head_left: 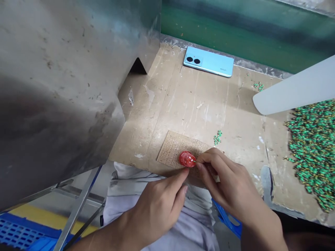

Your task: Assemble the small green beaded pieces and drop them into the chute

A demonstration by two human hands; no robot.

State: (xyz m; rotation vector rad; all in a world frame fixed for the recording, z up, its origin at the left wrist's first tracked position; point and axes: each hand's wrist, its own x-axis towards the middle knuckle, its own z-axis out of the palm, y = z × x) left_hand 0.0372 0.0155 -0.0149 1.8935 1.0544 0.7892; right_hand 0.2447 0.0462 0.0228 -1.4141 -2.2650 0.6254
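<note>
A small glossy red round piece (pixel 186 159) sits on a thin brown speckled board (pixel 170 150) near the table's front edge. My right hand (pixel 227 174) pinches a tiny green part (pixel 194 161) between thumb and forefinger, against the red piece's right side. Most of that part is hidden by the fingertips. At the red piece's lower edge is the forefinger of my left hand (pixel 162 204). Its thumb and forefinger stretch out, a little apart, and nothing shows between them. I cannot tell whether the forefinger touches the red piece.
Small green-and-gold parts lie in a big heap (pixel 314 150) at right, with a little cluster (pixel 217 137) beyond my right hand. A light blue phone (pixel 209 62) lies at the back. A metal housing (pixel 60 87) fills the left; a pale bar (pixel 295 85) juts in from the right.
</note>
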